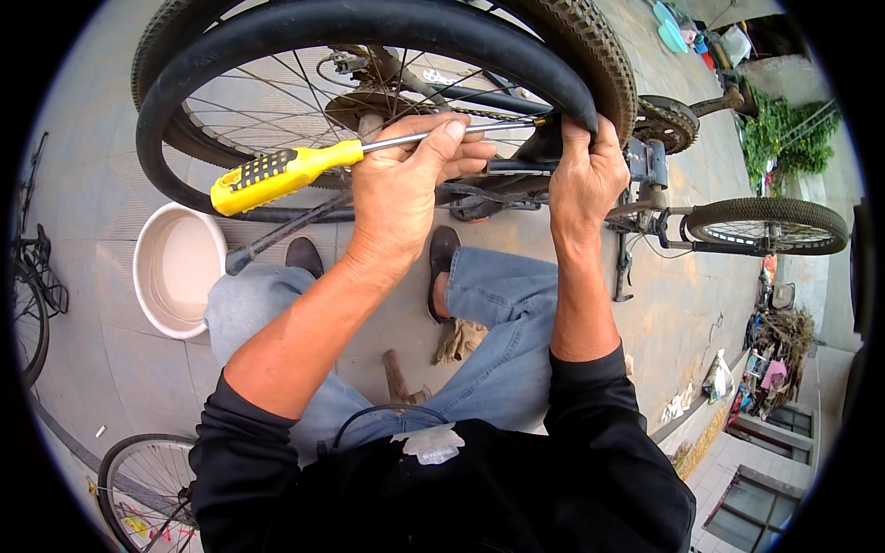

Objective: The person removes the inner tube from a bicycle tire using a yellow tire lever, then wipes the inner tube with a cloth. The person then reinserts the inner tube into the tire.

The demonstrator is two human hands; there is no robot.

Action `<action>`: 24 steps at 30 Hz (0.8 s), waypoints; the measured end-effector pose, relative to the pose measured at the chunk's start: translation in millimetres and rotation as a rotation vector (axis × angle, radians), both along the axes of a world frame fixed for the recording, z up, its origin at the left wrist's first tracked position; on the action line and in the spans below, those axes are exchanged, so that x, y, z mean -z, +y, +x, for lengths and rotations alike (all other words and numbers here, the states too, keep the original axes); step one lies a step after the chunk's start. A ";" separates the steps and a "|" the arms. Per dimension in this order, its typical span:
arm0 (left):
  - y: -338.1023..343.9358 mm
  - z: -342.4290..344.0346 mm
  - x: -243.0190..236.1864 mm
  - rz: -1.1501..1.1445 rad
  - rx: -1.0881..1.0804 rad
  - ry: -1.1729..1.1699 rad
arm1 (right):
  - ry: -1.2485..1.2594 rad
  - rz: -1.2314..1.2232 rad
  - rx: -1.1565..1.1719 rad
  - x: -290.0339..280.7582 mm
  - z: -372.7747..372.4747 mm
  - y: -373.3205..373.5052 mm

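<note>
My left hand (401,189) is closed round the metal shaft of a screwdriver, its yellow handle with black grip dots (277,175) pointing left. The tip reaches the dark rubber beside my right hand (590,180). That hand pinches the right end of a smooth black inner tube (369,29), fingers and thumb pressed together on it. The tube hangs in a big loop on the near side of a bicycle wheel with a knobby tire (604,55). Behind my left hand show spokes and the hub disc (359,109). What the screwdriver's tip touches is partly hidden.
A white basin (147,276) of cloudy liquid stands on the paved floor at left. The bicycle's crank and chainring (671,124) and other wheel (765,226) lie to the right. A wooden-handled tool (396,378) rests between my feet. Another bicycle wheel (147,488) is at lower left.
</note>
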State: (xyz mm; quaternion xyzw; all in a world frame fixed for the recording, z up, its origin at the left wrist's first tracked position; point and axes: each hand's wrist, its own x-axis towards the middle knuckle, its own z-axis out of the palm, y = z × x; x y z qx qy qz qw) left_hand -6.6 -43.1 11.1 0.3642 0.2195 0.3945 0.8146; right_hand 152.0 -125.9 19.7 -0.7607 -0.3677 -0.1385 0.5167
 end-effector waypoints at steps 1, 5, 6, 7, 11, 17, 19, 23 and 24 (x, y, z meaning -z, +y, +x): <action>-0.3 0.2 0.4 0.000 0.000 0.001 | 0.001 0.001 0.004 -0.5 -0.7 0.2; 0.0 0.5 1.3 0.005 0.003 -0.010 | 0.006 0.001 0.006 -2.0 -2.4 0.2; 0.5 0.1 1.8 0.013 0.004 -0.011 | 0.008 0.001 0.004 -2.1 -2.5 0.3; 0.5 0.0 2.4 0.020 0.005 -0.011 | 0.005 0.001 0.003 -2.0 -2.8 0.2; -0.2 -0.1 2.9 0.020 0.006 -0.010 | -0.010 -0.004 0.005 -1.6 -2.7 0.0; -1.8 1.3 3.9 0.022 0.011 -0.012 | 0.002 -0.012 0.003 0.8 0.9 -2.8; -2.0 1.3 4.1 0.024 0.009 -0.014 | 0.000 -0.007 -0.002 1.3 1.3 -2.5; -1.9 1.7 4.4 0.014 0.006 -0.012 | -0.018 0.015 -0.016 3.1 2.6 -1.4; -2.1 1.8 4.0 0.014 0.007 -0.012 | -0.022 0.019 -0.019 3.5 3.0 -1.7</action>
